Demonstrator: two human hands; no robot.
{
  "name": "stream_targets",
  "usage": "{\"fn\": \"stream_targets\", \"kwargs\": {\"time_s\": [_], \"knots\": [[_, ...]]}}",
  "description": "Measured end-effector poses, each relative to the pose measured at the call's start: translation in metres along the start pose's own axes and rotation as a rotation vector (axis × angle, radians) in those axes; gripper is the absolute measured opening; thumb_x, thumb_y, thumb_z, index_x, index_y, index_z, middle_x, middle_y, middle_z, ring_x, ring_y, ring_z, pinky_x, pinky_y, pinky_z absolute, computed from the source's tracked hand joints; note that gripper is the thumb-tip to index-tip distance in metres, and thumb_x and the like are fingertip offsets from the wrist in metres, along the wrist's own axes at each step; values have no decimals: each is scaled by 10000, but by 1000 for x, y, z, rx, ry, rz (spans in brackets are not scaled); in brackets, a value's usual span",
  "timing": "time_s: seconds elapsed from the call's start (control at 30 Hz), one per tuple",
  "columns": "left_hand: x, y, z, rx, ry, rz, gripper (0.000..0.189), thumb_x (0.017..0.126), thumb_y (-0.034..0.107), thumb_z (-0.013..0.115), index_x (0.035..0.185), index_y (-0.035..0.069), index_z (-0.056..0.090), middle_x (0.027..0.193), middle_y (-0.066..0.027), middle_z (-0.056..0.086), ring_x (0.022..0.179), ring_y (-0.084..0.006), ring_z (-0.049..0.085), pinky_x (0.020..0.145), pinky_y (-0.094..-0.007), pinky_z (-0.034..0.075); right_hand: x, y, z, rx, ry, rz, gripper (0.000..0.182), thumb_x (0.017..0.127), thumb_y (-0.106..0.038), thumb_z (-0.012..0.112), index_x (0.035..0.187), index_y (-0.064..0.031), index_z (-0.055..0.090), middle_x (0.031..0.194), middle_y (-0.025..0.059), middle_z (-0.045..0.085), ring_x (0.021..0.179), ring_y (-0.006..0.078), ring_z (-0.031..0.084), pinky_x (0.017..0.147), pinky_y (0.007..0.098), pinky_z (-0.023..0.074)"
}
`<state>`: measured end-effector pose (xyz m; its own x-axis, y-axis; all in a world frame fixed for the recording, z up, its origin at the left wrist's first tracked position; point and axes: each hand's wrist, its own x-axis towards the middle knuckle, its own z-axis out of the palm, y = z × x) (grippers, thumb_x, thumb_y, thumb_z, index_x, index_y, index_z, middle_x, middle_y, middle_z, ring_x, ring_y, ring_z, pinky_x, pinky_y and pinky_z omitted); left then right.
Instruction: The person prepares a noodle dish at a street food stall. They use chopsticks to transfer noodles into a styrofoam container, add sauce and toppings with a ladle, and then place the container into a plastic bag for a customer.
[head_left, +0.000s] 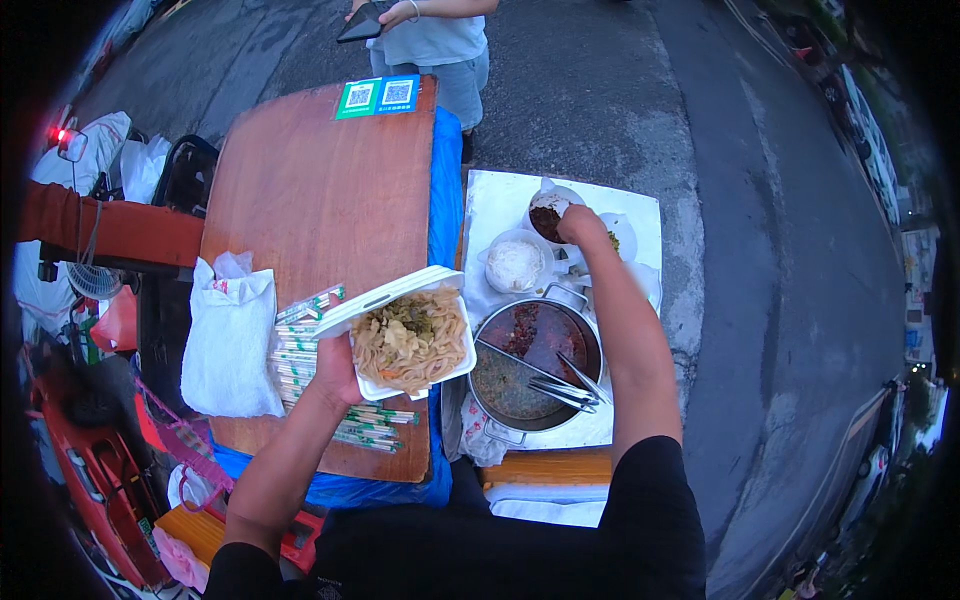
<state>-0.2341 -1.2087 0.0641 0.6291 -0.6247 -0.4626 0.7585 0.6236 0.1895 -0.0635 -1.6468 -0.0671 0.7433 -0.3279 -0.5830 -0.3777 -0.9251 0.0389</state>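
Observation:
My left hand (339, 367) supports a white foam takeaway box (466, 367) from its left side, with the lid (390, 298) raised. Wide noodles (405, 360) fill it, topped with chopped greens and pale pieces. My right hand (585, 223) reaches over a bowl of dark red-brown food (545, 219); its fingers are hidden, so a utensil there cannot be made out. Just below stands a bowl of white shreds (516, 264). Chopped green food (613, 240) shows partly behind my right wrist. A divided metal pot (517, 409) holds red and brownish broths, with metal utensils (570, 390) resting in it.
Wrapped chopsticks (300, 360) and a white towel (231, 341) lie on the brown wooden board (322, 187). Payment code cards (377, 96) sit at its far edge. Beyond stands a person (431, 41) holding a phone (361, 23). A white tabletop (495, 199) supports the bowls and pot.

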Motion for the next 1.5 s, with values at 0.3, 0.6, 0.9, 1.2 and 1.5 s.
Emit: {"fn": "stream_targets", "kwargs": {"time_s": [0.3,0.6,0.9,1.2,1.5], "knots": [[-2,3,-1,-58,-1,-22,1026,891,823,415,1552,41,359,1555,-222,415,1396,-435,448,1129,-624,382,-16,1,6,314,462,41,314,883,-142,611,1138,37,654,1102,276,709,1077,420,687,917,492,559],[2,3,3,-31,23,-6,971,921,796,393,1542,50,376,1541,-217,432,1375,-422,477,1117,-606,411,5,20,41,896,257,52,155,897,-36,563,894,67,679,863,233,727,743,302,730,637,397,605],[18,7,14,-38,-22,69,678,1016,505,417,1495,25,427,1502,-214,479,1349,-398,509,1119,-585,426,-48,45,47,1684,128,190,113,958,16,528,1014,78,604,837,159,707,582,176,665,504,281,571],[62,33,2,-24,-161,86,762,1005,588,389,1534,39,378,1543,-217,437,1384,-405,480,1129,-604,410,-154,64,16,1680,298,-5,145,1004,-96,573,1054,39,580,849,151,718,619,184,670,573,282,576],[75,37,19,-84,-243,108,828,1012,691,281,1555,70,350,1549,-212,426,1391,-417,466,1122,-611,416,-330,-1,-31,1493,366,-368,106,1019,-138,613,1015,-34,592,820,99,703,616,134,651,553,253,539]]}}
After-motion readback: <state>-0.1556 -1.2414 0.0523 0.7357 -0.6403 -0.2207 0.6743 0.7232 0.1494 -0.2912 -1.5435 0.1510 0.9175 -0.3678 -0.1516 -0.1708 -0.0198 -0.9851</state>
